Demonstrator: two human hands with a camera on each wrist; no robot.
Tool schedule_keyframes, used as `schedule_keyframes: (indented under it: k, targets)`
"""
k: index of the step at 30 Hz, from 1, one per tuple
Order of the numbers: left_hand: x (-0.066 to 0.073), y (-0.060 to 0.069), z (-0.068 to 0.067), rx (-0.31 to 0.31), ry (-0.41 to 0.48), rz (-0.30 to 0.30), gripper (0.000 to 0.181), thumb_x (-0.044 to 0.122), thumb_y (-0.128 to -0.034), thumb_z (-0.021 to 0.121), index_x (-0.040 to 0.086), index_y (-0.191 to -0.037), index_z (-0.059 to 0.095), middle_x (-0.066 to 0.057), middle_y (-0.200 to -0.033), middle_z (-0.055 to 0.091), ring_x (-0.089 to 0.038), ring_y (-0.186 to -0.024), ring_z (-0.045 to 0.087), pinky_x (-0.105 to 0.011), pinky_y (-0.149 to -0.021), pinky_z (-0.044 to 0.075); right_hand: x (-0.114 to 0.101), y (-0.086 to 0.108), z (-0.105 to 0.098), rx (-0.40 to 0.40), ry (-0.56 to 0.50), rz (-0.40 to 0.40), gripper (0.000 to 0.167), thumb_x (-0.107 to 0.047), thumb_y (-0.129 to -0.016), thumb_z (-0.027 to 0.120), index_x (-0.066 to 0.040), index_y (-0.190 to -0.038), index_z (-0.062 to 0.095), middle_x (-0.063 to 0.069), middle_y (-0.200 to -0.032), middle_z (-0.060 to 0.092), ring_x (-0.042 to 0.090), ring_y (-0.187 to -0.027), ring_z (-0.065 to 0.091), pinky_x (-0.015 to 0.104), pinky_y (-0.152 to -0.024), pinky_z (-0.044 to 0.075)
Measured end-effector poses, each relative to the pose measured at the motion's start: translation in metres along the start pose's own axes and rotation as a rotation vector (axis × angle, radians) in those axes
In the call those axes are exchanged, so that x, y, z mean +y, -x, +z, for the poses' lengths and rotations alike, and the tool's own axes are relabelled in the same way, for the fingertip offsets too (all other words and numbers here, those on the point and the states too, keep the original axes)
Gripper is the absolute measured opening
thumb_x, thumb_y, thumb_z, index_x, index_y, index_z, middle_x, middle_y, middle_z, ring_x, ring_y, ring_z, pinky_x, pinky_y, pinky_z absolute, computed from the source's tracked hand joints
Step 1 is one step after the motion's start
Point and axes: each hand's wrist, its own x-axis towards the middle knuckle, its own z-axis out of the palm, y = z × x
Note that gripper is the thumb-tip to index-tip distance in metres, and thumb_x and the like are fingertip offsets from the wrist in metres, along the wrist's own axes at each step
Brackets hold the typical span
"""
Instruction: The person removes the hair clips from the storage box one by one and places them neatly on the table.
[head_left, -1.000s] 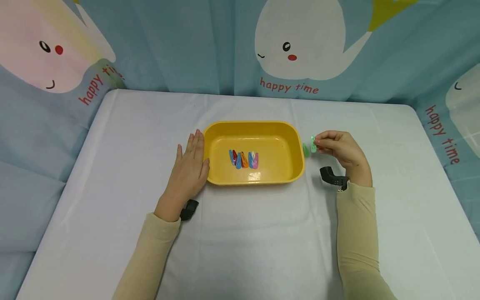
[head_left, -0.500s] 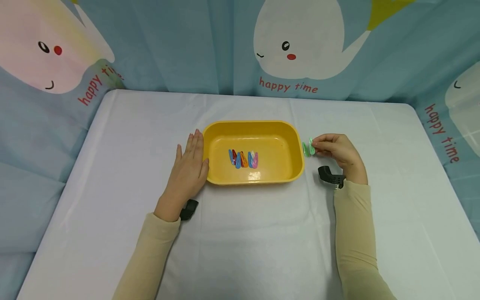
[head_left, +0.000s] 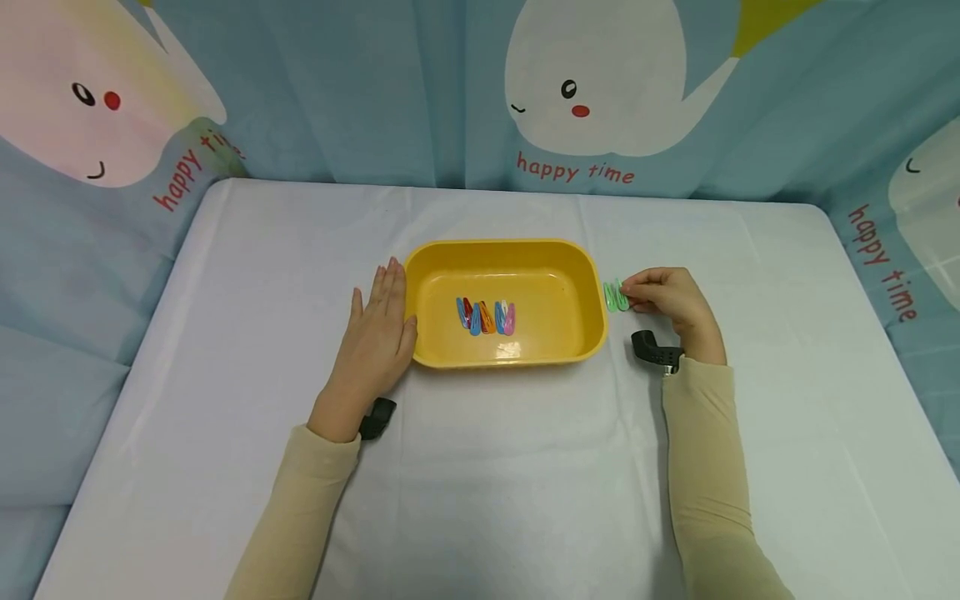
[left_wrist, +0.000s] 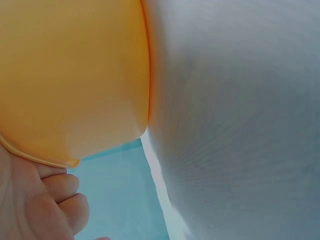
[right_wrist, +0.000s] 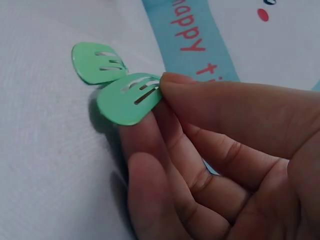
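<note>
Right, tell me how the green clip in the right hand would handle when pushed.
The green clip is probably light, being thin and slotted. It seems stiff: pinched at its narrow end by the right hand, it shows no sag. Its flat shape makes rolling unlikely.

Downward head and close left-wrist views share the tray (head_left: 558, 321).

Tray (head_left: 555, 337) on bench (head_left: 525, 475) before you, row of clips (head_left: 486, 319) inside. Your left fingers (head_left: 388, 297) along tray's left end. Right of tray, two clips (head_left: 611, 297) side by side, outer one (right_wrist: 125, 102) in your right fingers (right_wrist: 147, 175). Curtain (head_left: 375, 100) behind.
</note>
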Motion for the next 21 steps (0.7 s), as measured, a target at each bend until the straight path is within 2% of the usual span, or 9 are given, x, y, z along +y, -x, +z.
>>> schedule_keyframes:
  k: [9, 15, 21]
  targets:
    - [0.0008, -0.0004, -0.0006, -0.001, -0.002, -0.007, 0.061, 0.021, -0.0999, 0.035, -0.005, -0.149, 0.01, -0.014, -0.156, 0.006, -0.03, -0.143, 0.007, -0.057, -0.111, 0.006, -0.0011, 0.0001, 0.0043, 0.067, 0.096, 0.004, 0.027, -0.009, -0.087, 0.067, 0.015, -0.098, 0.064, -0.008, -0.064, 0.063, 0.005, -0.059, 0.057, 0.018, -0.059, 0.051]
    - [0.0009, -0.0007, -0.0007, 0.001, -0.003, -0.002, 0.061, 0.021, -0.0996, 0.036, -0.005, -0.149, 0.01, -0.015, -0.156, 0.007, -0.029, -0.143, 0.007, -0.057, -0.11, 0.007, -0.0027, 0.0011, 0.0063, 0.105, 0.2, 0.005, 0.027, -0.011, -0.085, 0.068, 0.013, -0.097, 0.066, -0.009, -0.063, 0.062, 0.007, -0.058, 0.056, 0.019, -0.058, 0.049]
    - [0.0003, -0.0004, 0.0, 0.004, 0.005, 0.0, 0.061, 0.021, -0.0997, 0.035, -0.005, -0.149, 0.01, -0.016, -0.156, 0.008, -0.029, -0.143, 0.007, -0.057, -0.111, 0.006, -0.0042, 0.0028, 0.0042, 0.1, 0.233, 0.017, 0.03, -0.014, -0.085, 0.07, 0.013, -0.098, 0.066, -0.007, -0.062, 0.062, 0.008, -0.058, 0.056, 0.019, -0.058, 0.049]
